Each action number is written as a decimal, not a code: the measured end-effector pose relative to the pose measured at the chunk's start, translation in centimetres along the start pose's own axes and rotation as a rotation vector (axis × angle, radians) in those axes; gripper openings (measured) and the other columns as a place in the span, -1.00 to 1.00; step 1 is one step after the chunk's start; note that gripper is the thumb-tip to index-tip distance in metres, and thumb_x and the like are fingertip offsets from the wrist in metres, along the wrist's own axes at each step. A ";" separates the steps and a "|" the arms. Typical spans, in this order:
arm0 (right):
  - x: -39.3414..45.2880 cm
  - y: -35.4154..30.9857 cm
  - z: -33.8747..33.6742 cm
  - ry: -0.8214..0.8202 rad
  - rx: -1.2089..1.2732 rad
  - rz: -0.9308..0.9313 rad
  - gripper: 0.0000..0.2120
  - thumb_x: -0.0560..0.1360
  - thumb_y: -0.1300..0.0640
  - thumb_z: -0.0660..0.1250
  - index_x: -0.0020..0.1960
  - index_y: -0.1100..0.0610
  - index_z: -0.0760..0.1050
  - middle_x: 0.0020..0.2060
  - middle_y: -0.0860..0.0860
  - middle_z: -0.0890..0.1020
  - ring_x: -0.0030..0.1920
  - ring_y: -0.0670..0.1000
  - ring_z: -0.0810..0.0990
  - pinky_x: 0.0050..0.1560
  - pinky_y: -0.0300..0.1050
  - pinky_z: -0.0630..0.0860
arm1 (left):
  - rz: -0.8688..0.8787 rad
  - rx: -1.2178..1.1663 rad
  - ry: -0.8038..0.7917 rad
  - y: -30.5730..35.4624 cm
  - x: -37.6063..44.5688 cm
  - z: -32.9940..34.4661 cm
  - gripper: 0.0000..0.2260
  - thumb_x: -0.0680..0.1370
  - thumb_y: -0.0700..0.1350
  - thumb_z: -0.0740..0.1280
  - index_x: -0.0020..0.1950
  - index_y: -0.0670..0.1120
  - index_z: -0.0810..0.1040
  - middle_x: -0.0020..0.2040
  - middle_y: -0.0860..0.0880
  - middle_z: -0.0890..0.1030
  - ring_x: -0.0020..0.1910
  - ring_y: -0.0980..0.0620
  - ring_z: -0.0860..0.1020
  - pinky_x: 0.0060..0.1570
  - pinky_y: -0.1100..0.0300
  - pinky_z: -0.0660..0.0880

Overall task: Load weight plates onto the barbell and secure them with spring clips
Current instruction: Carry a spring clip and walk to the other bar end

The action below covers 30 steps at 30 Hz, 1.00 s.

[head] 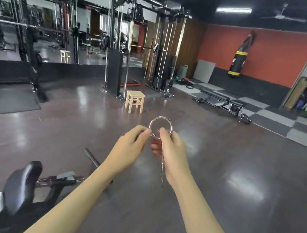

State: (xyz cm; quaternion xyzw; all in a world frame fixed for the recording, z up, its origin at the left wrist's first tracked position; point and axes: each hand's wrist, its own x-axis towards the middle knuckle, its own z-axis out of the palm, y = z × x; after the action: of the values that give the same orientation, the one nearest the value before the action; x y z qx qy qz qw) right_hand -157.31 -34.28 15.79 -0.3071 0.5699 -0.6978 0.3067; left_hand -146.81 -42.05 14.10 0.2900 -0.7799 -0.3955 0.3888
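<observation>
A chrome spring clip is held up in front of me, its round coil above my fingers and one straight handle running down past my right wrist. My left hand pinches the coil's lower left side. My right hand grips the lower right side and the handle. A dark bar end, likely the barbell sleeve, lies on the floor below my left forearm, which partly hides it. No weight plate shows clearly.
A black padded bench stands at the lower left. A wooden stool sits ahead, before a cable machine. An adjustable bench and a punching bag are at the right. Glossy floor lies all around.
</observation>
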 end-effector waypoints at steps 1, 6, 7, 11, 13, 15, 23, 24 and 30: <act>2.5 0.2 -0.5 -0.034 -0.032 0.003 -0.85 0.64 0.10 0.27 -0.03 0.13 0.56 -0.18 0.10 0.64 -0.32 -0.07 0.58 -0.32 -0.25 0.57 | -0.053 -0.095 0.011 -1.0 2.2 1.2 -0.75 0.69 0.00 0.16 -0.17 0.11 0.49 -0.42 0.10 0.45 -0.44 0.08 0.40 -0.38 0.21 0.35; 16.0 1.3 -2.8 -0.187 -0.092 -0.022 -0.81 0.65 0.08 0.29 -0.01 0.16 0.62 -0.22 0.11 0.62 -0.33 -0.04 0.56 -0.23 -0.14 0.63 | -0.291 -0.477 -0.028 -6.2 13.8 6.4 -0.76 0.71 0.02 0.12 -0.13 0.03 0.42 -0.41 0.10 0.20 -0.47 0.13 0.12 -0.52 0.30 0.11; 18.5 1.5 -3.1 -0.202 -0.119 -0.017 -0.78 0.65 0.08 0.30 0.03 0.23 0.61 -0.22 0.10 0.62 -0.32 -0.04 0.56 -0.24 -0.16 0.62 | -0.328 -0.516 -0.036 -6.9 15.8 7.1 -0.79 0.71 0.01 0.11 -0.09 0.01 0.40 -0.40 0.09 0.17 -0.48 0.13 0.09 -0.54 0.31 0.10; 29.7 1.9 -4.0 -0.319 -0.176 0.037 -0.74 0.64 0.08 0.31 0.14 0.26 0.61 -0.21 0.08 0.63 -0.31 -0.04 0.56 -0.25 -0.20 0.60 | -0.431 -0.650 0.001 -10.4 24.9 10.3 -0.81 0.69 -0.01 0.14 -0.10 0.02 0.40 -0.42 0.09 0.13 -0.51 0.15 0.06 -0.56 0.31 0.04; 34.7 2.2 -3.8 -0.351 -0.191 0.043 -0.74 0.63 0.07 0.32 0.12 0.25 0.62 -0.23 0.06 0.62 -0.31 -0.05 0.55 -0.25 -0.21 0.58 | -0.490 -0.728 0.041 -11.8 29.1 11.6 -0.77 0.67 -0.01 0.17 -0.19 0.03 0.41 -0.42 0.08 0.13 -0.53 0.16 0.05 -0.54 0.29 -0.01; 39.5 3.1 -3.2 -0.370 -0.193 0.076 -0.75 0.62 0.09 0.32 0.11 0.26 0.62 -0.25 0.05 0.60 -0.33 -0.06 0.53 -0.28 -0.24 0.54 | -0.532 -0.754 0.071 -13.3 32.7 12.4 -0.76 0.65 -0.01 0.19 -0.23 0.04 0.41 -0.41 0.08 0.12 -0.52 0.15 0.05 -0.51 0.26 -0.03; 59.0 9.4 1.2 -0.484 -0.287 0.077 -0.75 0.65 0.07 0.26 0.09 0.22 0.62 -0.21 0.07 0.68 -0.29 -0.06 0.58 -0.23 -0.21 0.50 | -0.584 -0.539 0.250 -22.2 47.6 12.3 -0.80 0.65 0.00 0.18 -0.13 -0.03 0.41 -0.40 0.04 0.23 -0.48 0.10 0.15 -0.48 0.25 0.13; 61.8 10.3 2.2 -0.511 -0.298 0.074 -0.75 0.67 0.05 0.23 0.10 0.17 0.63 -0.16 0.04 0.72 -0.26 -0.07 0.61 -0.17 -0.19 0.52 | -0.557 -0.454 0.298 -23.5 49.6 11.9 -0.79 0.65 0.00 0.18 -0.11 -0.07 0.45 -0.39 0.03 0.29 -0.47 0.09 0.19 -0.48 0.25 0.17; 77.6 14.6 11.1 -0.584 -0.086 0.250 -0.79 0.68 0.06 0.20 0.15 0.01 0.60 0.11 -0.02 0.73 0.26 0.00 0.61 0.40 0.10 0.45 | -0.312 0.031 0.441 -28.5 61.8 9.5 -0.87 0.62 -0.02 0.30 0.04 0.25 0.55 -0.39 0.10 0.60 -0.48 0.10 0.45 -0.35 0.17 0.43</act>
State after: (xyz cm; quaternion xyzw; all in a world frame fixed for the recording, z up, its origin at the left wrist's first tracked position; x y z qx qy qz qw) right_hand -195.89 -103.82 9.36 -0.4345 0.5201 -0.5123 0.5274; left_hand -183.31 -100.07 9.72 0.4920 -0.6282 -0.3658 0.4791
